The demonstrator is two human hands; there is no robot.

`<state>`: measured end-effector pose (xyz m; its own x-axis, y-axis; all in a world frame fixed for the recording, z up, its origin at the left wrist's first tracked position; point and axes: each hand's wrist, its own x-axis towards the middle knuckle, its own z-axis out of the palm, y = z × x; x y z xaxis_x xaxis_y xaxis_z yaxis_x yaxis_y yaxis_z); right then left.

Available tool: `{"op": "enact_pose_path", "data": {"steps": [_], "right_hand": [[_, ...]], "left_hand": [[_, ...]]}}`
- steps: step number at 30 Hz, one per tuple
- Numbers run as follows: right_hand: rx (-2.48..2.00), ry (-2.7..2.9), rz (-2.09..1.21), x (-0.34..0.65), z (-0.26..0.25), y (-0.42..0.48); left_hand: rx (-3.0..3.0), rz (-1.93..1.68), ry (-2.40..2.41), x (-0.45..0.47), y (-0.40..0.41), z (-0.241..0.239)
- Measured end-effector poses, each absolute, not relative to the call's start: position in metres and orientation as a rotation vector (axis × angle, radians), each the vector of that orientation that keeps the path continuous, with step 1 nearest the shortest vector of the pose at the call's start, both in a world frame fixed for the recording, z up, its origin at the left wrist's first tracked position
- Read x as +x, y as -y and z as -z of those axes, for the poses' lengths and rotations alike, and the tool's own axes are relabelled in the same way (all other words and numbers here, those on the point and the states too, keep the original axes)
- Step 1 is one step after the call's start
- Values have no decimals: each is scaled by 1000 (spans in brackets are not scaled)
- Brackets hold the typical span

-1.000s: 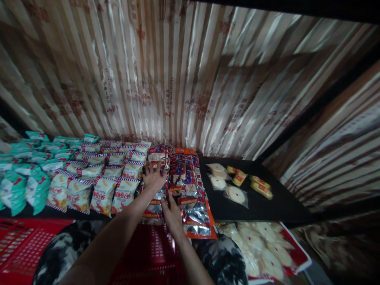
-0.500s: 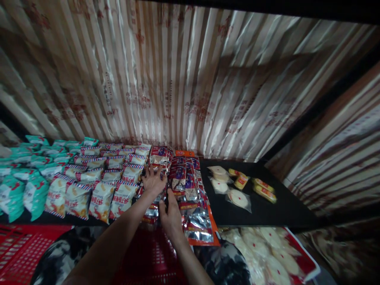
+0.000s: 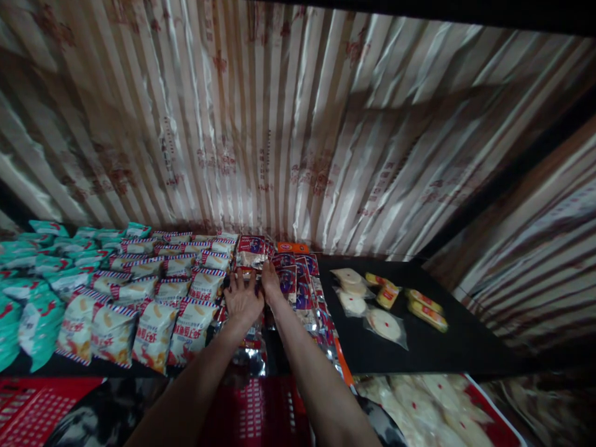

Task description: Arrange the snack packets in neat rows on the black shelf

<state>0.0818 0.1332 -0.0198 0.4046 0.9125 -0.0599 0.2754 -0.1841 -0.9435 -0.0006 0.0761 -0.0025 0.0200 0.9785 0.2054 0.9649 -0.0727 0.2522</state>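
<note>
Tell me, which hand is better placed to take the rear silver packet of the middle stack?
The right hand, probably: it reaches up to the rear silver packet, while the left hand lies flat on packets nearer the front.

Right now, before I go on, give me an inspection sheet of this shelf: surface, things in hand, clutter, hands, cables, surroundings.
Surface: black shelf, dimly lit.
Things in hand: foil packets, overlapping in rows that run front to back.
Clutter: white bags and teal bags to the left; round cakes and yellow bars to the right.
Hands: left hand flat on the packets, fingers spread; right hand farther back on them, grip unclear.
Cables: nothing seen.
Surroundings: striped foil sheet behind; red basket below the shelf's front edge.
</note>
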Motion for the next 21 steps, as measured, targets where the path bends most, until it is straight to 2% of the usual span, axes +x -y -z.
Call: {"op": "enact_pose_path", "data": {"steps": [9, 21], "right_hand": [[-1758, 1078, -945, 87, 34, -147], [-1743, 1159, -1014, 87, 25, -147]], "left_hand": [[2242, -503, -2152, 2, -75, 5], [2209, -516, -2167, 4, -75, 6]]}}
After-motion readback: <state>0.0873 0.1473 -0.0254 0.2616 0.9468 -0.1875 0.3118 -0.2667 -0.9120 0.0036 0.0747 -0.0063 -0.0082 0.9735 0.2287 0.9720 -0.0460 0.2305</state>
